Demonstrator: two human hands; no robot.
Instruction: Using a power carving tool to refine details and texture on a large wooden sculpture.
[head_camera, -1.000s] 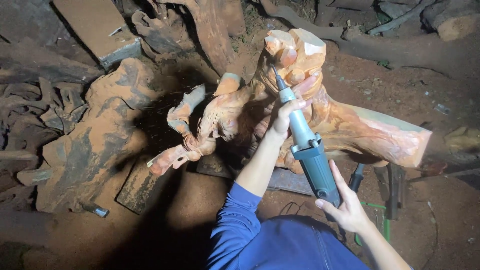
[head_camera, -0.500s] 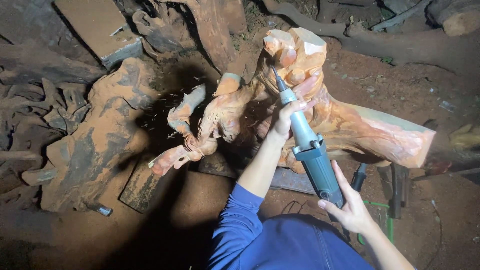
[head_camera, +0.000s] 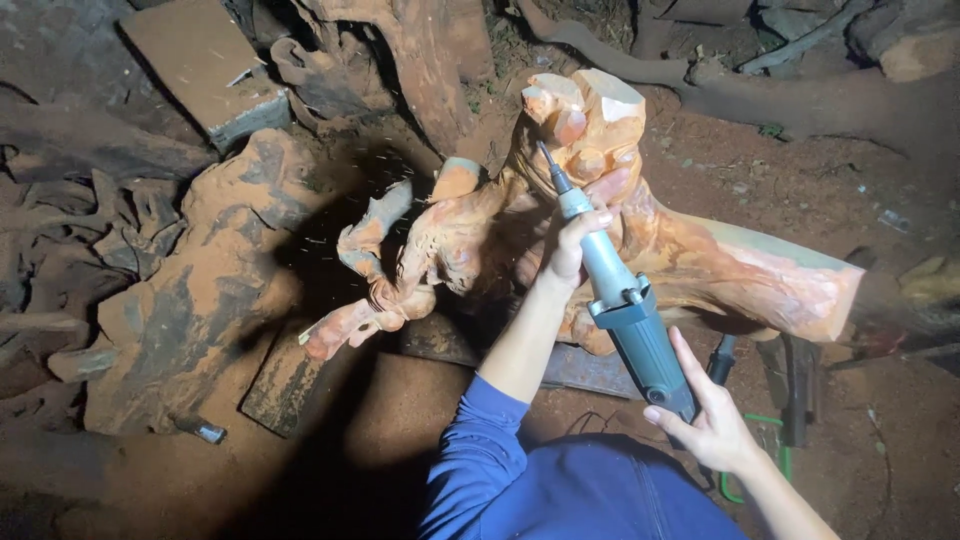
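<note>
One big carved root (head_camera: 600, 240) across the middle, reddish-orange, propped on one dark board (head_camera: 560, 365) over the red dirt floor (head_camera: 380, 400). One rough wood slab (head_camera: 190, 290) lying to the left, dusted orange; one flat block (head_camera: 200, 65) at top left. One grey-green power carver (head_camera: 625, 300), long and slim, angled up with its bit against the upper knob of the root. Two hands: left hand (head_camera: 575, 235) wrapped tight round the carver's thin neck, just beside the wood; right hand (head_camera: 710, 420) cupping the tail end, fingers half spread. One small metal cylinder (head_camera: 205, 432) on the dirt, lower left.
</note>
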